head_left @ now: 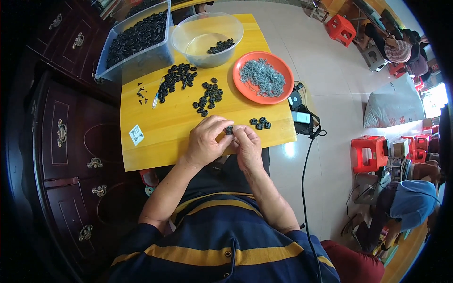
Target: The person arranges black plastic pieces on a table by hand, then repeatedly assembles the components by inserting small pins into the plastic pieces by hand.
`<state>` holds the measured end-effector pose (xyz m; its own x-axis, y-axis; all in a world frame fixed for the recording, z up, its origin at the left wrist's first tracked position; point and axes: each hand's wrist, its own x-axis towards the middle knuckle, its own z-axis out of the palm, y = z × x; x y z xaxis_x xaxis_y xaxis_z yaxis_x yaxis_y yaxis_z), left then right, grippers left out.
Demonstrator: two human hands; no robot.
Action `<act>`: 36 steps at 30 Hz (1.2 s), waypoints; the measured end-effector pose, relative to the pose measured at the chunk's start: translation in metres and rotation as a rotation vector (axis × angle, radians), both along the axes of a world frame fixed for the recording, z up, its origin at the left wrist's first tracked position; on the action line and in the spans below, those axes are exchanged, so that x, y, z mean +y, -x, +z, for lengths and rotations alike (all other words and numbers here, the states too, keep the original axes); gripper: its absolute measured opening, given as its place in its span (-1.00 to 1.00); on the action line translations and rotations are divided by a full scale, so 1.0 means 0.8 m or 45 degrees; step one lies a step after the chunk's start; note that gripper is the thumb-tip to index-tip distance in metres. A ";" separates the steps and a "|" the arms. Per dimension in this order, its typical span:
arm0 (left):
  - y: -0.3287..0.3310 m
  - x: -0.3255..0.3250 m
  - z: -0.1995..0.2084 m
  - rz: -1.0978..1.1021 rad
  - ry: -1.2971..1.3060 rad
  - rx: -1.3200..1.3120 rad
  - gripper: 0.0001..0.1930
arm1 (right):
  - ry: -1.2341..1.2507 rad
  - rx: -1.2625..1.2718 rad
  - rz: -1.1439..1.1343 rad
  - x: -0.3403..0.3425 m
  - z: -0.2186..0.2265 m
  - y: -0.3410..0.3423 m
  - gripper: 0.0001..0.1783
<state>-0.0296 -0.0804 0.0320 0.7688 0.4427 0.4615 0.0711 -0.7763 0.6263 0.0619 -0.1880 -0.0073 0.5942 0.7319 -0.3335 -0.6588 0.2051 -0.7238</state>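
Note:
Near the front edge of the yellow table, my left hand (206,141) pinches a small black plastic piece (229,130) between thumb and fingers. My right hand (248,147) has its thumb and fingertips closed against the same piece from the right; anything tiny in them is hidden. Just right of my hands lies a small group of oval black pieces with holes (260,123). Farther off, more such pieces form a loose cluster (207,96) and a larger pile (178,77). An orange-red plate (239,88) bears a heap of thin grey metal bits (264,78), perhaps springs.
At the back left, a blue-grey bin (137,68) is filled with black pieces. Beside it a clear round tub (188,45) holds some more. A thin clear-and-blue stick (156,99), small black bits (141,95) and a white label (136,135) lie leftward. A cable (306,188) hangs right.

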 end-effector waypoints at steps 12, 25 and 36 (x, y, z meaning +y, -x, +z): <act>-0.002 0.007 0.003 -0.028 0.037 0.028 -0.68 | 0.020 -0.013 -0.030 0.006 -0.002 0.002 -0.85; -0.003 0.014 0.003 -0.071 -0.027 0.045 -0.70 | 0.051 -0.097 -0.016 0.005 -0.004 0.002 -0.83; -0.006 0.013 0.002 -0.136 -0.041 0.052 -0.70 | 0.088 -0.165 0.005 -0.006 -0.001 -0.002 -0.82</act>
<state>-0.0247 -0.0699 0.0336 0.8290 0.3428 0.4418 0.0119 -0.8008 0.5989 0.0636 -0.1928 -0.0085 0.6325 0.7123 -0.3043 -0.5599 0.1490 -0.8150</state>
